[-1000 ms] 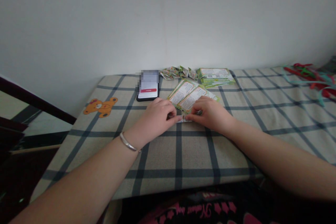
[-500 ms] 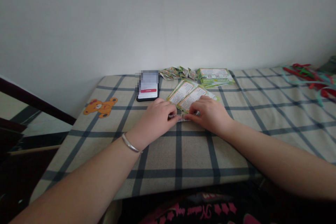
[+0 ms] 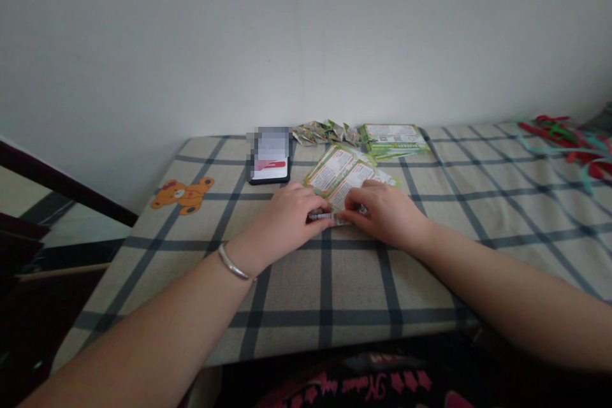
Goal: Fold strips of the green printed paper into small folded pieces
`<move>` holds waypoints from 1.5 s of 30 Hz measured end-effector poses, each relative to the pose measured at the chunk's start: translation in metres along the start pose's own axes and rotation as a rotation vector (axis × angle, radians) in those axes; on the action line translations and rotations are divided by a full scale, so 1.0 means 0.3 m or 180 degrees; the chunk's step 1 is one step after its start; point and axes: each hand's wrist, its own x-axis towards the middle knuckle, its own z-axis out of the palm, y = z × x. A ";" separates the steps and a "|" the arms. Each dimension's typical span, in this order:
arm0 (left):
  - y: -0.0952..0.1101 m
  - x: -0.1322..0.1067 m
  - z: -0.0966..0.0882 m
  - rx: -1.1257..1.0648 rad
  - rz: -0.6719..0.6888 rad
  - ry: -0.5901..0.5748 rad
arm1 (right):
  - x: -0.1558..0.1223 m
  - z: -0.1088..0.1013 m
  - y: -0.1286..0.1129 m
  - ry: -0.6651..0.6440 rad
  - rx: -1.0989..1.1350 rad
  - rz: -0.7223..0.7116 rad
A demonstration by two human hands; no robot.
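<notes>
The left hand has parted thumb from fingers slightly, seemingly baring more pale strip.

one head-worn camera looks forward and down (fairly close) across the table toward the wall.

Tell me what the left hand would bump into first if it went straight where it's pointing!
Probably the green-edged printed cards, lying just ahead of the left hand. Its fingers may even touch them already; the depth is hard to judge.
</notes>
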 end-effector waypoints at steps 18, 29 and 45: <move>0.018 0.005 0.005 0.0286 -0.0258 -0.0104 | 0.019 0.023 0.007 0.0147 -0.0037 -0.0169; 0.025 0.001 0.011 0.0276 -0.0405 0.0005 | 0.016 0.015 0.028 0.0367 0.0210 -0.1027; 0.010 -0.001 -0.018 0.0383 0.0564 -0.0014 | -0.004 -0.016 0.014 -0.0267 -0.0125 -0.1564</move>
